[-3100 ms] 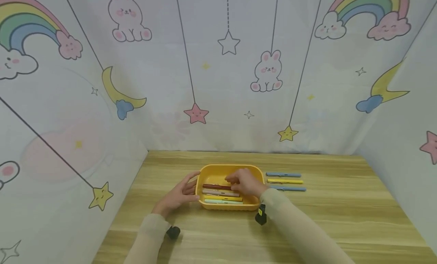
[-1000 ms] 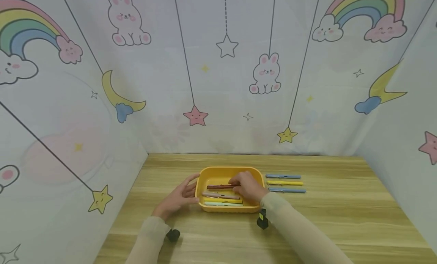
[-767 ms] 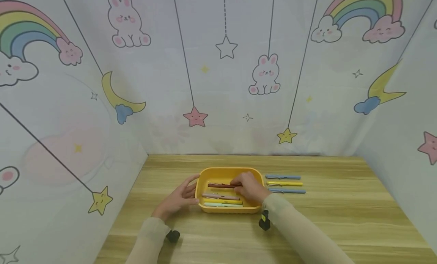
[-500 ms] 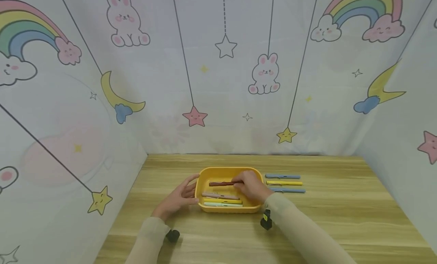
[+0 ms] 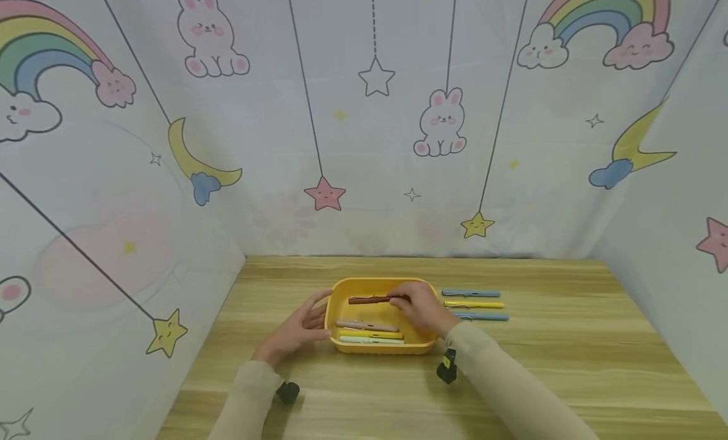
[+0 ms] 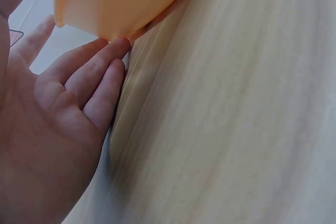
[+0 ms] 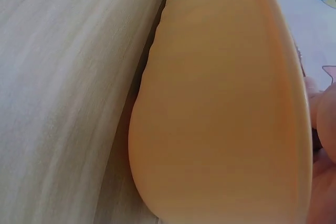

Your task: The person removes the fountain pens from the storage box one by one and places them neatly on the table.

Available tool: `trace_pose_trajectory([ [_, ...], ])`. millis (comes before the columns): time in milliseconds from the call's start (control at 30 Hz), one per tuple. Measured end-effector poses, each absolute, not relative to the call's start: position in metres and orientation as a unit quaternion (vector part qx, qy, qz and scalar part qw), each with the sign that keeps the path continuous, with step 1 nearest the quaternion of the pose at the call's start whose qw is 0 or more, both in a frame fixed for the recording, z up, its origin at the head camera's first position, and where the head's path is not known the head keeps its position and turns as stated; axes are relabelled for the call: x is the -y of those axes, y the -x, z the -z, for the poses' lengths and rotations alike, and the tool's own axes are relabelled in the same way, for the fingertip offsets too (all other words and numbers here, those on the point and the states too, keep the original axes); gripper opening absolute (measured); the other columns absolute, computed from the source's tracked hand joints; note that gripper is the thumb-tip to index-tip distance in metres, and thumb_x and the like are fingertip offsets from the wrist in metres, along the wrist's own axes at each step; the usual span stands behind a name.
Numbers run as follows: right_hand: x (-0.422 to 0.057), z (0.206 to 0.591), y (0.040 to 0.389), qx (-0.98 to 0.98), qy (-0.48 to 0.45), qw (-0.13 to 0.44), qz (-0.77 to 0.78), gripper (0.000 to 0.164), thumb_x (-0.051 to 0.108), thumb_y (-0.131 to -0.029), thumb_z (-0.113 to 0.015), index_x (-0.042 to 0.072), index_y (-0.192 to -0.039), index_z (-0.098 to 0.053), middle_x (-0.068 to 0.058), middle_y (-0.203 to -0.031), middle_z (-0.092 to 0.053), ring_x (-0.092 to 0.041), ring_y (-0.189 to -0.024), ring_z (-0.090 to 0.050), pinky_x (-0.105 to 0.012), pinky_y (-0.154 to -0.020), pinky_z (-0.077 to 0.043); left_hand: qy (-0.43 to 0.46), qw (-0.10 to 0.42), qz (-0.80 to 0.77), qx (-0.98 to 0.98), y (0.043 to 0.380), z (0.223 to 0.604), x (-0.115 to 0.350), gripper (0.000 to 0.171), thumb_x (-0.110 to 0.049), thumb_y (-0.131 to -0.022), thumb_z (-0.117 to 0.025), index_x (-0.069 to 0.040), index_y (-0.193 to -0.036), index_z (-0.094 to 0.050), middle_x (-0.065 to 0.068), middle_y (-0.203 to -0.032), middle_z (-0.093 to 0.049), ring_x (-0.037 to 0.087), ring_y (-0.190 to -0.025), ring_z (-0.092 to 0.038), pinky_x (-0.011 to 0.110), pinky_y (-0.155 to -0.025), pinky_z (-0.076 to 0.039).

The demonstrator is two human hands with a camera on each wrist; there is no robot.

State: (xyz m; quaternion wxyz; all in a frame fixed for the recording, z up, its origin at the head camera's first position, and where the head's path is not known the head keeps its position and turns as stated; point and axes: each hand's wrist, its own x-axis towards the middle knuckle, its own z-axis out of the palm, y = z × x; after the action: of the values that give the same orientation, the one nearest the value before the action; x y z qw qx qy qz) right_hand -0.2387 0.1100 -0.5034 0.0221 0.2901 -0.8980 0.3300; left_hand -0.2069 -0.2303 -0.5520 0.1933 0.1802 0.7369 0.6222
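My right hand (image 5: 422,306) pinches one end of a dark red capped pen (image 5: 366,299) over the yellow plastic box (image 5: 383,348). The pen points left, raised above the box floor. Three more pens lie side by side near the front wall inside: a pinkish pen (image 5: 368,326), a yellow pen (image 5: 372,334) and a mint pen (image 5: 370,341). At the box's left end, my left hand (image 5: 294,331) rests with fingers spread, fingertips against the outer wall (image 6: 115,3). In the right wrist view the box wall (image 7: 220,103) hides most of the right hand.
To the right of the box, three pens lie in parallel on the wooden table (image 5: 563,351): a blue pen (image 5: 472,294), a yellow pen (image 5: 478,305) and another blue pen (image 5: 483,317). A printed cloth (image 5: 375,143) stands behind and on both sides.
The right hand has gripped the dark red pen, lifted it off the box floor and moved it slightly back and right. The left hand has stayed at the box's end.
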Motion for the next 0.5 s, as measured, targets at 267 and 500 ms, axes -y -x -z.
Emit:
trace_pose_trajectory([
  [267, -0.1166, 0.5050, 0.2375, 0.883, -0.258, -0.007, -0.392, 0.022, 0.014, -0.105, -0.066, 0.009, -0.123, -0.078, -0.008, -0.102, -0.079, -0.016, -0.080, -0.071, -0.028, -0.066, -0.056, -0.170, 0.190, -0.615, -0.746, 0.2064, 0.5517, 0.2300, 0.091, -0.012, -0.097, -0.078, -0.030, -0.167, -0.023, 0.021, -0.169, -0.030, 0.042, -0.153, -0.036, 0.059, -0.123, -0.030],
  [500, -0.1193, 0.5034, 0.2352, 0.864, -0.229, 0.009, -0.448, 0.021, 0.010, -0.102, -0.070, 0.002, -0.118, -0.080, -0.015, -0.094, -0.079, -0.024, -0.078, -0.076, -0.027, -0.065, -0.060, -0.157, 0.191, -0.622, -0.743, 0.2038, 0.5498, 0.2296, 0.091, -0.013, -0.095, -0.080, -0.034, -0.166, -0.026, 0.018, -0.169, -0.033, 0.039, -0.153, -0.037, 0.058, -0.123, -0.031],
])
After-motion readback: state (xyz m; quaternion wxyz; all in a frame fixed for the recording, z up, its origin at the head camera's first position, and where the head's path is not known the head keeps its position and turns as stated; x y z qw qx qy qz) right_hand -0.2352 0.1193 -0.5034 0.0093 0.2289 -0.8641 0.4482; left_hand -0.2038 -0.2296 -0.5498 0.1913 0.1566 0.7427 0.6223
